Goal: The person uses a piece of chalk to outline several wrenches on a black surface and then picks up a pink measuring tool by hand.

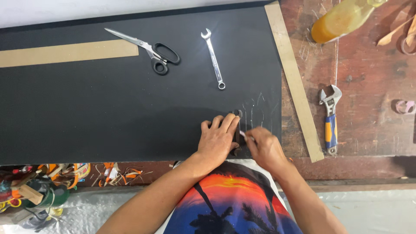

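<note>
Lower centre: left hand (218,138) flat on dark template (237,130), pinning it to black sheet (108,108). Right hand (265,147), just right, pinches white chalk (243,135) against template's vertical edge.

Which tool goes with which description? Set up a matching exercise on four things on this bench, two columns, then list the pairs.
Things:
1. scissors
2. combination spanner
3. adjustable wrench
4. bottle

Descriptions:
A. blue and yellow grip, on bare wood
B. amber, lying at the top right corner
C. black handles, on the black sheet
D. plain silver, on the black sheet, right of the scissors

Pairs: 1-C, 2-D, 3-A, 4-B
</note>
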